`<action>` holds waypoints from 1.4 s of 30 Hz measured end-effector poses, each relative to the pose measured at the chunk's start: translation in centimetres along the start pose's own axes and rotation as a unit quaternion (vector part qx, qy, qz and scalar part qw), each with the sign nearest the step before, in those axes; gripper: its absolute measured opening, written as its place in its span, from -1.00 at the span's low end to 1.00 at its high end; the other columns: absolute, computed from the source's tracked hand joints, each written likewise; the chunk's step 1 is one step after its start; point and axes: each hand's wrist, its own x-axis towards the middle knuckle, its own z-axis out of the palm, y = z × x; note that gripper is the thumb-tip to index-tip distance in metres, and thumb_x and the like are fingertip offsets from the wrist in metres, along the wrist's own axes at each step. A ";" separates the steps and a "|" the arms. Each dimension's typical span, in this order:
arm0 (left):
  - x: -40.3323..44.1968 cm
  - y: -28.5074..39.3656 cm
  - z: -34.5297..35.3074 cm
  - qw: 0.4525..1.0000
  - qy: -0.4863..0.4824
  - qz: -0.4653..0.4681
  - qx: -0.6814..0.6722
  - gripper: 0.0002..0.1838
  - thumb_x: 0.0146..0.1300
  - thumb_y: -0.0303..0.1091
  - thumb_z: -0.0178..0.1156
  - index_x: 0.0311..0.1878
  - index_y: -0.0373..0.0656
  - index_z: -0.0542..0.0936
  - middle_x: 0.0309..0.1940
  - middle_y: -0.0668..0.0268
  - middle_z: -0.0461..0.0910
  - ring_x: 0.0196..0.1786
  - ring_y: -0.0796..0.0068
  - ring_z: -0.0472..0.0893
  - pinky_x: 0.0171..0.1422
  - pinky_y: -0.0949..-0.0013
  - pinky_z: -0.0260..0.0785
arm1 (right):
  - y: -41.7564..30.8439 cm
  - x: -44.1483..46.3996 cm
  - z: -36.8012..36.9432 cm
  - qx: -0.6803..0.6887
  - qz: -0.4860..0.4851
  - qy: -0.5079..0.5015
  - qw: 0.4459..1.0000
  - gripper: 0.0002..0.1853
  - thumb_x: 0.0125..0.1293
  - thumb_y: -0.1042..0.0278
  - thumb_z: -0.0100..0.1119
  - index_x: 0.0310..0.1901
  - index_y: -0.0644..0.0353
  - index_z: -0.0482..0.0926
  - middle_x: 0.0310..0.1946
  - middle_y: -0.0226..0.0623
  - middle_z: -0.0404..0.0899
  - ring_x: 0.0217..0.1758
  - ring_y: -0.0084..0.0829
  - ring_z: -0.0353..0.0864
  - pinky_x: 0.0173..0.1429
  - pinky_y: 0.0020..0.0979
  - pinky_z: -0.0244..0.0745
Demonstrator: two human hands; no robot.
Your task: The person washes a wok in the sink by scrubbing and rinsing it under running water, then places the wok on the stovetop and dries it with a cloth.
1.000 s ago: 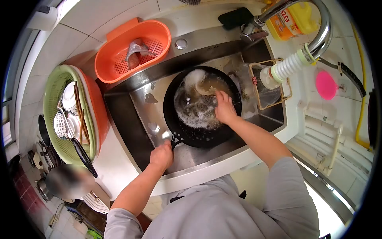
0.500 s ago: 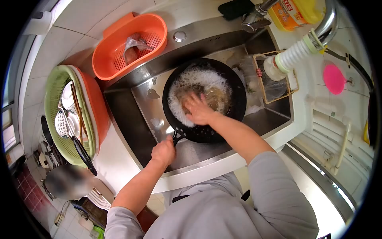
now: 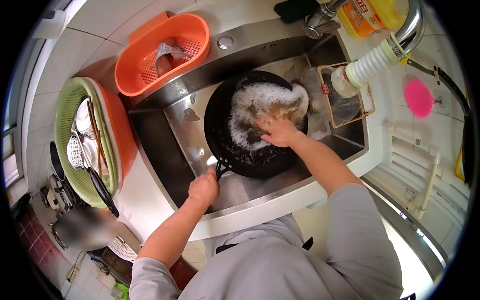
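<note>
A black wok (image 3: 220, 120) rests in the steel sink, holding foamy, brownish water (image 3: 252, 100) that lies toward its right side. My left hand (image 3: 204, 187) is closed round the wok's handle at the lower left. Inside the wok, my right hand (image 3: 281, 132) reaches flat into the suds, with its thumb apart from the fingers. The fingertips are partly hidden by foam and water, and no tool shows under them.
The sink (image 3: 160, 150) has a wire-framed strainer bag (image 3: 346, 97) at its right, below the faucet hose (image 3: 372, 67). An orange basket (image 3: 162, 52) sits on the back rim. Left stands a green colander (image 3: 75, 175) with bowls, chopsticks (image 3: 95, 131) and a black-handled utensil (image 3: 103, 192).
My right hand has moved right and slightly down within the wok. Foam and water have shifted to the wok's right side, baring its left side. My left hand keeps hold of the handle.
</note>
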 end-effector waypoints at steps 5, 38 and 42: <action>0.0 0.2 0.1 1.000 -0.002 -0.016 0.014 -0.80 0.26 -0.43 -0.02 -0.07 -0.25 0.42 -0.18 -0.08 0.66 -0.08 -0.08 0.66 0.04 0.01 0.50 | -5.0 2.0 1.7 -0.051 -0.119 0.128 0.983 -0.37 0.35 -0.03 0.02 0.42 -0.04 0.25 0.46 -0.13 0.11 0.53 0.12 -0.04 0.50 0.06 0.04; -0.1 -0.3 0.5 1.000 0.020 0.006 -0.017 -0.80 0.24 -0.42 0.02 -0.09 -0.25 0.44 -0.18 -0.11 0.65 -0.08 -0.07 0.66 0.02 0.03 0.51 | -6.0 -6.1 -1.1 -0.015 0.091 -0.285 0.954 -0.25 0.46 -0.10 -0.27 0.47 0.32 0.01 0.55 0.04 -0.23 0.58 0.22 -0.46 0.60 0.06 -0.44; 0.1 -0.5 0.8 0.999 0.027 0.011 -0.021 -0.80 0.24 -0.42 0.00 -0.09 -0.24 0.45 -0.18 -0.10 0.65 -0.09 -0.07 0.67 0.01 0.03 0.51 | -10.5 -3.9 -1.4 0.197 -0.105 -0.289 0.931 -0.28 0.50 -0.04 -0.36 0.51 0.25 -0.18 0.56 0.00 -0.38 0.62 -0.01 -0.51 0.62 -0.12 -0.49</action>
